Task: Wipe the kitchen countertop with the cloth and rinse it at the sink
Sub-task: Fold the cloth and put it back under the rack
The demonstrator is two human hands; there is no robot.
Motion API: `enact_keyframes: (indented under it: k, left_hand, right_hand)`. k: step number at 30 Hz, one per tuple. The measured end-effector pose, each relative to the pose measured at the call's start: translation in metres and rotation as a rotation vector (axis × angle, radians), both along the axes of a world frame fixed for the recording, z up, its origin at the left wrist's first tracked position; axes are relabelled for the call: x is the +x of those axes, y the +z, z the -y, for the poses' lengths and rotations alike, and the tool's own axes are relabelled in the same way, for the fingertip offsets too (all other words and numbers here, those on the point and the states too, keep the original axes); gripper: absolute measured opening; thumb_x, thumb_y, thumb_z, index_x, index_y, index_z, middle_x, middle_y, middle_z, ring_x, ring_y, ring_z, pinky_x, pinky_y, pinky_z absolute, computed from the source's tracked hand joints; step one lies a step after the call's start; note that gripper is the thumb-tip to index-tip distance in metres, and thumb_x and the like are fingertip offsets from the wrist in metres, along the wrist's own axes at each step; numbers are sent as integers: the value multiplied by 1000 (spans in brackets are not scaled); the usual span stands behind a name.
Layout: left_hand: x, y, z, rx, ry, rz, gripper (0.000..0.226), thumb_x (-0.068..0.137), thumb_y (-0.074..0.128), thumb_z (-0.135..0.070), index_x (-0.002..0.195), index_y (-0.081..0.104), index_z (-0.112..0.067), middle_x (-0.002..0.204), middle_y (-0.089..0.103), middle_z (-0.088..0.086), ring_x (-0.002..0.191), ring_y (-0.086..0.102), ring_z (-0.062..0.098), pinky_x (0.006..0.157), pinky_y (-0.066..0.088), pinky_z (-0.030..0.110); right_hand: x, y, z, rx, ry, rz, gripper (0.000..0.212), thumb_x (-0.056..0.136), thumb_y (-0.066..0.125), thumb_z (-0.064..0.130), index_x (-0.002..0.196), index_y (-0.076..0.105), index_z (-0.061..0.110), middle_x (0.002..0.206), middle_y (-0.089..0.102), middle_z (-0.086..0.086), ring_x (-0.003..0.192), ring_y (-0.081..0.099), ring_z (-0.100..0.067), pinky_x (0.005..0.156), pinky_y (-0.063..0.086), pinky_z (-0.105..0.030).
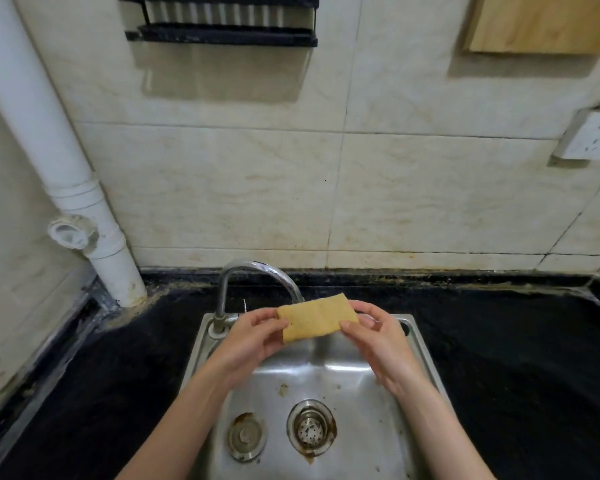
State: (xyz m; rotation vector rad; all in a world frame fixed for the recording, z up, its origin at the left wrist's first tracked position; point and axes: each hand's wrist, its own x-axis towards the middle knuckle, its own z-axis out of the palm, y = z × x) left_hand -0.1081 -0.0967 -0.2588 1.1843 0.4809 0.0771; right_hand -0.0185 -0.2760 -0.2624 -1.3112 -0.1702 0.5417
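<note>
white drain pipe slanting down the left wall to the corner | black wire rack mounted on the beige tiled wall, top centre | wooden board hanging top right | white power socket at right edge

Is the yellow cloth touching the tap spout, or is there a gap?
Cannot tell. In the head view the cloth overlaps the tap tip, hiding any contact or gap.

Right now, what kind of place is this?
Likely a home kitchen: a stainless steel sink with a chrome faucet, set in a black countertop, against a tiled wall.
</note>
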Motion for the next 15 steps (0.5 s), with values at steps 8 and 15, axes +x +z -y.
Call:
enact_keyframes:
  k: [8, 15]
  left_hand:
    - [14, 44, -15, 270, 137, 93, 16, 92, 51, -8, 106, 52, -15, 97, 63, 15, 91, 63, 23, 74, 56, 35]
    - [41, 131, -47, 487, 189, 367, 21, 90, 50, 1, 90, 45, -18, 85, 59, 18, 72, 61, 18, 56, 55, 24]
  right_hand:
    - [14, 45, -27, 1, -22, 410, 36, 77, 66, -11, 100, 54, 14, 90, 70, -11, 79, 69, -15, 66, 53, -21]
    - [39, 121, -58, -40, -35, 745, 25, 79, 68, -5, 83, 62, 20, 74, 65, 18, 68, 56, 3, 69, 45, -16]
